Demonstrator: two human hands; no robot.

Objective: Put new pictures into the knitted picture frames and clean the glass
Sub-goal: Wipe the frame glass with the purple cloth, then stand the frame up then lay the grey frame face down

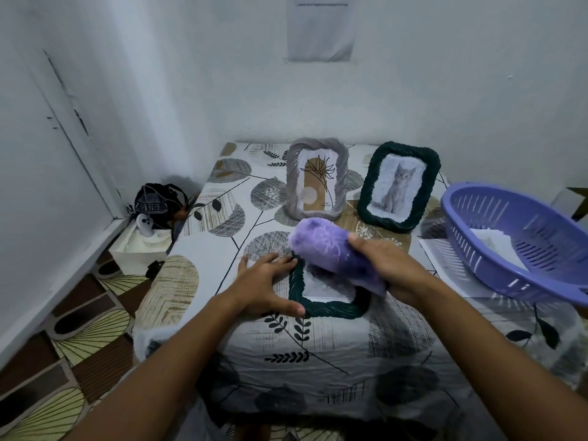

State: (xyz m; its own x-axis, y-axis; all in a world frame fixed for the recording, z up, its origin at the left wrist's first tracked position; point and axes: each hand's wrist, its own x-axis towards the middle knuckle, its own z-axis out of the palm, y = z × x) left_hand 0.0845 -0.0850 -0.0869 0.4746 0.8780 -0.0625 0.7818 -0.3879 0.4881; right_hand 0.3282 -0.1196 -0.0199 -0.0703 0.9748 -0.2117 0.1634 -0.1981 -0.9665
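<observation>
Now the dark green frame lies flat near the front edge of the table, on the leaf-patterned cloth. The left hand rests on its left side, with the fingers straight and a little spread, thumb along the front corner. The right hand has its fingers wrapped around a folded purple cloth, which covers the right part of the glass.

Probably the risk is in the pressure: if the wiping hand pushes hard, the frame may slide toward the front edge, because the left hand only lies on it and does not grip. Also the purple basket stands tilted at the right edge, near the right arm, and the elbow could knock it. The grey frame and the cat frame stand upright behind, near the back edge; a wide stroke could tip them.
</observation>
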